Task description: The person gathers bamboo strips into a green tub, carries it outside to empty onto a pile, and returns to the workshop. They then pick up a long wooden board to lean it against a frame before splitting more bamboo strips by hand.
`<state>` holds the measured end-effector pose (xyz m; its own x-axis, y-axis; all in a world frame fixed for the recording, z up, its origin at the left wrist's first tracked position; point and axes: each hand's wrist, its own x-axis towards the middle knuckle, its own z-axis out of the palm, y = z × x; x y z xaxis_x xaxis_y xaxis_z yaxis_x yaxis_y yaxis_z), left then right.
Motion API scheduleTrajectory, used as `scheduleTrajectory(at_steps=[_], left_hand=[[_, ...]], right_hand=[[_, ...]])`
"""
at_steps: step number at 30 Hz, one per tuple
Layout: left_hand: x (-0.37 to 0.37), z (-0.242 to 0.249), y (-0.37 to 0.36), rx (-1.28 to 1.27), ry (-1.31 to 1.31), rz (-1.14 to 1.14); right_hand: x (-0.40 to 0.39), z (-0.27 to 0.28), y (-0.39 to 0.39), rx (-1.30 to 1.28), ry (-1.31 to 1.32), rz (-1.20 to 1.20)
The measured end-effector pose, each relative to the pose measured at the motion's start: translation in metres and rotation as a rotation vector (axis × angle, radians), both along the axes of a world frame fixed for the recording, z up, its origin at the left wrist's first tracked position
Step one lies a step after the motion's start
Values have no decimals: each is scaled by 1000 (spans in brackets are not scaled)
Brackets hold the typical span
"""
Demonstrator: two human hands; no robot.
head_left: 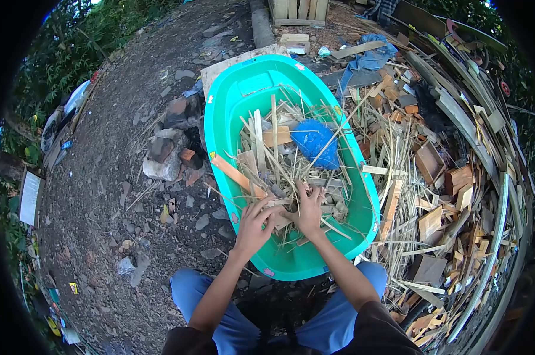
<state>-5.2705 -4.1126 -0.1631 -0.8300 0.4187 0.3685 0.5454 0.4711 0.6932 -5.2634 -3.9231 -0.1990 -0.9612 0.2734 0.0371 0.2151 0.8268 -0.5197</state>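
A green plastic baby bathtub (223,124) stands on the ground before me, holding wood scraps (258,139), thin sticks and a blue crumpled bag or cloth (315,144). At its near end, my left hand (255,226) reaches over the rim with fingers apart and curved, fingertips against the scraps beside a long orange-brown wood strip (239,176). Close to it on the right, my right hand (306,212) has its fingers spread and bent down into the pile. Small wood pieces lie between the two hands. Some fingertips are hidden among the sticks.
On the right lies a large heap of wood offcuts (430,225) and splints, bordered by long boards (466,124). Stones and bricks (166,154) sit left of the tub. A blue cloth (371,59) and a wooden crate (300,10) are farther back.
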Motion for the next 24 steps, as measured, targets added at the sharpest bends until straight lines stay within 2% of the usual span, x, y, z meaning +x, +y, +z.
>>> scheduleTrajectory(at_steps=[1,2,6,10,14,17,21,24], left_hand=[[-1,-4,-1,-7,5,-2],[-1,-8,-2,-15,9,-4],[3,-9,-4,-50,-6,10],[0,-8,-8,-54,-8,10],[1,-8,-7,-46,-21,29],[2,-11,-10,-53,-17,21],[1,-6,-14,-43,-16,25],[2,-7,-17,-40,-30,43]], right_hand=[[1,1,0,-20,-23,-2],[5,-4,-1,35,67,16],[6,-7,-7,52,-15,31],[3,1,-16,-215,-143,19],[12,-7,-29,-62,-42,32],[5,-38,-27,-21,37,51],[10,1,-33,-124,22,61],[9,6,-36,-46,26,58]])
